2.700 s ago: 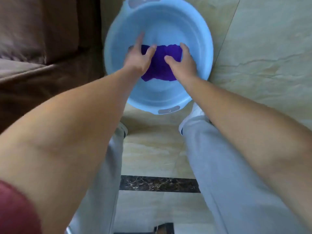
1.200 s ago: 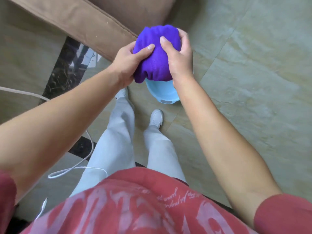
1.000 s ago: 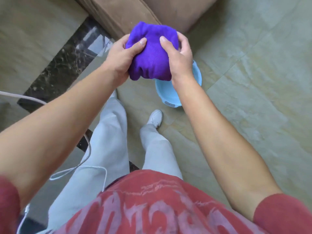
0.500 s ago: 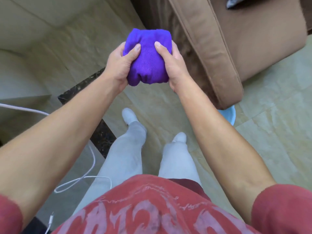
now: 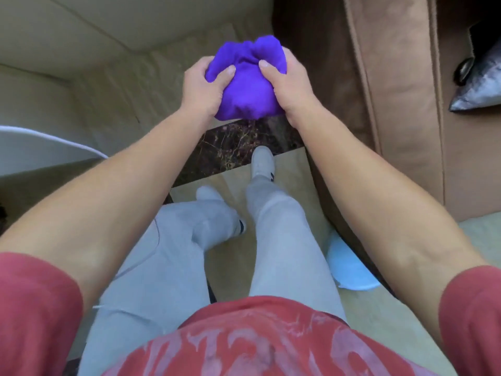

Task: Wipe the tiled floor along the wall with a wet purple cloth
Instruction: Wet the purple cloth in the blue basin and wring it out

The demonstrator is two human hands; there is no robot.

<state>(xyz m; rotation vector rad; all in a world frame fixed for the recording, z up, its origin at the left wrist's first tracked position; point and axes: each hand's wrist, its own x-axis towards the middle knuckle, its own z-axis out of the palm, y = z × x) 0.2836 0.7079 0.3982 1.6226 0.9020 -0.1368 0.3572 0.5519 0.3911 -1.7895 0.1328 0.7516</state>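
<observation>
Tiled floor (image 5: 287,175), hands – left (image 5: 202,89), right (image 5: 288,82) – squeezing purple cloth (image 5: 245,80)

**Q:** Where are the person's hands?

**A:** Both are raised in front of the body, close together, arms stretched forward and bare from the elbow down, with red sleeves at the upper arms. The left hand (image 5: 202,89) and the right hand (image 5: 288,85) face each other, palms turned inward.

**Q:** What are the hands doing?

**A:** Each is closed around one side of a bunched purple cloth (image 5: 245,85), thumbs pressed on its near face, fingers curled behind it and mostly hidden.

**Q:** And the rest of the body?

**A:** The person stands, with legs in grey trousers, the right foot ahead of the left.
</observation>
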